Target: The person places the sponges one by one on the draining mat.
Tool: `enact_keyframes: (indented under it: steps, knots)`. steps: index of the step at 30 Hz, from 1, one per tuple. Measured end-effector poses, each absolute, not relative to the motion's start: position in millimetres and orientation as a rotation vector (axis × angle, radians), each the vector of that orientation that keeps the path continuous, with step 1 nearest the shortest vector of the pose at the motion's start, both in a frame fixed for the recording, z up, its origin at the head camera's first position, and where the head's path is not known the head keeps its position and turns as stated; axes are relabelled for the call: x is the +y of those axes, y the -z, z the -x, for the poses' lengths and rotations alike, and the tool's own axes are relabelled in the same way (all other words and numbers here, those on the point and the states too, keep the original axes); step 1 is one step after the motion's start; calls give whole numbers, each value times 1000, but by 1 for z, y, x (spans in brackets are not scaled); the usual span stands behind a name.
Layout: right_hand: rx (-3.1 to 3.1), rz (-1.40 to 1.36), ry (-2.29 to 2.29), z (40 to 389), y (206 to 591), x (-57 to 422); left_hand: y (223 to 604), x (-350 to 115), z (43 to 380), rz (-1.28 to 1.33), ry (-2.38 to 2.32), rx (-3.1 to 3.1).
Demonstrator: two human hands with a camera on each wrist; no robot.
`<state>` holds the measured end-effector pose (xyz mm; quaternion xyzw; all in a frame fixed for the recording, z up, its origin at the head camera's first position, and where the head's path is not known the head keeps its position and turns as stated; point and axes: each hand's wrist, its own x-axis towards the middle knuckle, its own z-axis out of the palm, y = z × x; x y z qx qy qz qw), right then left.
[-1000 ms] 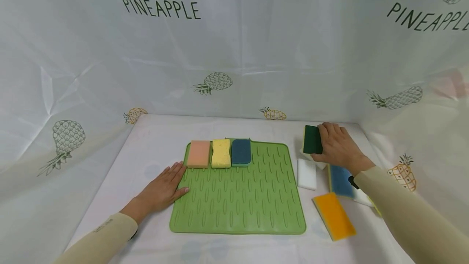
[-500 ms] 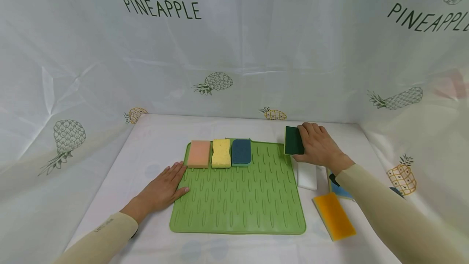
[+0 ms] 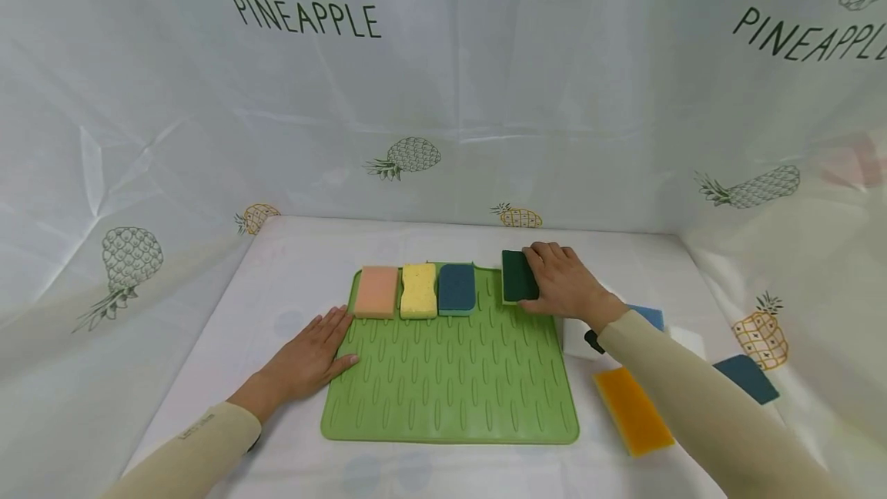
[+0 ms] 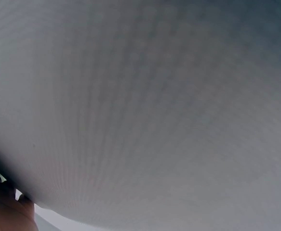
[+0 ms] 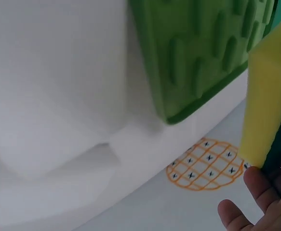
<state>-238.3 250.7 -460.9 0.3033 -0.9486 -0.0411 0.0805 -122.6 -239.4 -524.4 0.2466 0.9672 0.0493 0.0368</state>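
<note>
My right hand (image 3: 563, 281) pinches a sponge (image 3: 518, 277) with a dark green scouring face over the back right of a green ridged mat (image 3: 450, 383). In the right wrist view the same sponge (image 5: 268, 91) shows its yellow foam side, raised above the surface. Along the mat's back edge lie a pink sponge (image 3: 376, 293), a yellow sponge with pinched-in sides (image 3: 419, 291) and a dark blue sponge (image 3: 456, 288). My left hand (image 3: 305, 356) rests flat at the mat's left edge, fingers straight. The left wrist view is mostly filled by blurred grey-white cloth.
Right of the mat are an orange sponge (image 3: 632, 410), a white sponge (image 3: 578, 339), another white piece (image 3: 687, 341), a blue sponge (image 3: 647, 316) and a dark blue pad (image 3: 747, 378). My right forearm partly covers this group. A pineapple-printed curtain (image 3: 443, 83) encloses the table.
My right hand has carried the green-faced sponge leftward from the pile on the right to over the mat, near the dark blue sponge. The left hand has stayed put.
</note>
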Motion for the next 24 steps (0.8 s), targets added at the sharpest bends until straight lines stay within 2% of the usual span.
enact_keyframes:
  steps: [10,24]
  knots:
    - [-2931,-933,56,237,473,226,526,-240,123,-758,-173,2964]
    - [-2979,-938,34,240,483,217,526,-240,124,-758,-172,2962]
